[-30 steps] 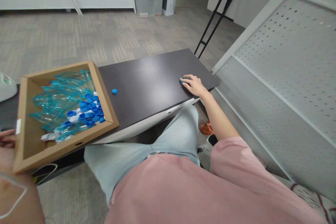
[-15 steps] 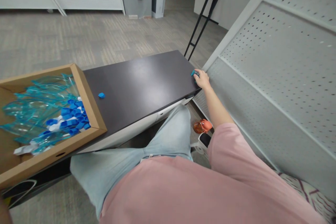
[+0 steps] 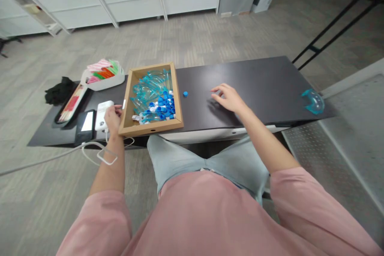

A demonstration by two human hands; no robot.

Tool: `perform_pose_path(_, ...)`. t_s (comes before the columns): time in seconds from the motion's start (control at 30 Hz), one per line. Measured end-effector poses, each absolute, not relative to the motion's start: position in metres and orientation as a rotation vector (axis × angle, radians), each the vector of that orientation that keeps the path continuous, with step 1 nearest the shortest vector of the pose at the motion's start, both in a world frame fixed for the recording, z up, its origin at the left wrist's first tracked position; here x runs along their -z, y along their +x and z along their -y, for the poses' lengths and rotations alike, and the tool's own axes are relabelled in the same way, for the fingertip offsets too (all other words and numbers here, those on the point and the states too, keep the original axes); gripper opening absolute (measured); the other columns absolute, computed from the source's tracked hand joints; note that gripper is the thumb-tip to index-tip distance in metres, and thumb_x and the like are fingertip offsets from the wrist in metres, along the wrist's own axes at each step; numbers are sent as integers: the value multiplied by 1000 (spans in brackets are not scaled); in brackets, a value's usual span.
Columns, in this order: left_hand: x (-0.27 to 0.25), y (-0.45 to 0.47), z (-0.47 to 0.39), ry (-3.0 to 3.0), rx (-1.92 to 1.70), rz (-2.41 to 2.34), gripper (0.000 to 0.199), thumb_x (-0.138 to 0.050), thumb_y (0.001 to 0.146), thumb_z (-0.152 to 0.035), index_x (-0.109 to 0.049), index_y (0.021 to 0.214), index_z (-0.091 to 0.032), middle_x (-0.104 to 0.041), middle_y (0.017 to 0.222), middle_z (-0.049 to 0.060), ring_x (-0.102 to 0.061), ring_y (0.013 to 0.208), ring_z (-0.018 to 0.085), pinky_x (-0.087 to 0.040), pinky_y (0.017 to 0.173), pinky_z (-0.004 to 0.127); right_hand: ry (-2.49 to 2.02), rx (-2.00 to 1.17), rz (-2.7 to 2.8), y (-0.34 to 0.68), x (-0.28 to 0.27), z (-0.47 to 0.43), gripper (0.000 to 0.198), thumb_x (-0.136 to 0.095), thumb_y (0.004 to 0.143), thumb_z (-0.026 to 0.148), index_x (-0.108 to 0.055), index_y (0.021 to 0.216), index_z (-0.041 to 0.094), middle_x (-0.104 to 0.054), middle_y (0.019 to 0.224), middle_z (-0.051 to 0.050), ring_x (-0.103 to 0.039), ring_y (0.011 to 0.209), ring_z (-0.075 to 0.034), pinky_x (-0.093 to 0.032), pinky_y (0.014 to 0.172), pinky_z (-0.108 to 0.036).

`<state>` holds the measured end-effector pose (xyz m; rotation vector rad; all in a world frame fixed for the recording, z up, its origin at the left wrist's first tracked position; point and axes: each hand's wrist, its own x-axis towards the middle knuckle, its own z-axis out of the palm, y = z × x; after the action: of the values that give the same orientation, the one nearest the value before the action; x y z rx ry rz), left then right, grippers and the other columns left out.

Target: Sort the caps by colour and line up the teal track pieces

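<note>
My right hand [image 3: 228, 98] hangs over the dark tabletop [image 3: 258, 80], fingers apart and holding nothing. A small blue cap [image 3: 185, 94] lies to its left, beside the cardboard box [image 3: 179, 106]. In that box are several clear teal curved plastic pieces [image 3: 150, 88], with blue and white small parts [image 3: 163, 106] heaped near its front right. One more teal curved piece [image 3: 314, 102] rests by itself at the table's right end. My left hand [image 3: 113, 118] is at the box's left wall, its fingers loosely bent and partly hidden, next to a white device [image 3: 103, 113].
Left of the box are a white basket [image 3: 105, 84] of coloured strips, a phone [image 3: 87, 123], a dark tray [image 3: 72, 106] and a black cloth [image 3: 60, 91]. A white cable [image 3: 60, 156] trails off left. A perforated panel [image 3: 357, 128] borders the right end.
My right hand has let go of the teal piece at the right end and moved left. The view has swung left, bringing my left hand and the left table end into sight.
</note>
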<state>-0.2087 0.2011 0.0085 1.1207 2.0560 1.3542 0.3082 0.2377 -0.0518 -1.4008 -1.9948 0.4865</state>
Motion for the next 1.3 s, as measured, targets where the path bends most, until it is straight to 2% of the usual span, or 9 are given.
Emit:
perform_pose_path(0.07,0,-211,-202,1039,-1428,-2099,33,-43,107,-9,-61,82,-20,-50,69,-2,-46,67,15,-37,66,27,-1350,-628,2084,244,56,-257,44,-78,110,42,-84,149,24,-79,148,-14,-79,95,-26,-69,109,-50)
perform_pose_path(0.13,5,-211,-203,993,-1470,-2094,32,-45,107,-10,-63,82,-19,-52,69,-1,-48,68,15,-40,69,27,-1395,-626,2132,196,60,-272,51,-81,109,39,-80,158,26,-74,159,-14,-82,112,-31,-68,113,-51)
perform_pose_path(0.23,7,-208,-203,963,-1497,-2069,32,-47,108,-12,-65,82,-19,-53,69,-1,-49,69,16,-41,69,27,-1478,-605,2142,162,63,-290,35,-80,109,33,-85,144,27,-75,157,-13,-80,127,-36,-66,115,-54)
perform_pose_path(0.3,5,-207,-203,947,-1504,-2062,34,-45,107,-10,-65,81,-19,-53,67,-1,-49,68,16,-40,67,26,-1441,-666,2031,165,66,-299,26,-79,109,31,-86,134,26,-79,147,-13,-80,123,-34,-66,115,-53)
perform_pose_path(0.53,-1,-205,-204,934,-1518,-2018,39,-41,105,-2,-62,77,-19,-48,61,-1,-44,66,16,-36,64,24,-1302,-739,1358,244,76,-313,56,-84,100,78,-78,123,27,-85,131,-13,-78,119,-28,-66,112,-46)
perform_pose_path(0.77,18,-217,-205,933,-1593,-1932,40,-45,116,-13,-67,84,-19,-54,69,-1,-47,68,15,-38,68,28,-1371,-795,1719,221,78,-325,39,-88,94,42,-75,127,27,-86,131,-13,-80,120,-29,-66,114,-49)
perform_pose_path(0.9,27,-222,-207,929,-1611,-1890,42,-49,121,-19,-66,83,-21,-54,68,-1,-48,64,15,-40,68,33,-1390,-680,1891,195,67,-322,42,-88,90,29,-79,131,27,-84,135,-13,-78,124,-33,-62,120,-56)
perform_pose_path(1.03,30,-222,-208,898,-1625,-1851,46,-41,124,-13,-69,88,-20,-54,69,-2,-48,65,14,-40,71,34,-1215,-509,2065,166,35,-299,36,-80,105,33,-83,141,29,-82,139,-13,-74,127,-37,-56,121,-59)
perform_pose_path(1.3,32,-220,-208,853,-1655,-1793,45,-47,127,-18,-69,87,-21,-53,69,-2,-47,65,14,-37,69,35,-932,-450,2653,106,-1,-261,20,-84,113,47,-91,120,29,-87,131,-13,-67,126,-40,-42,108,-53)
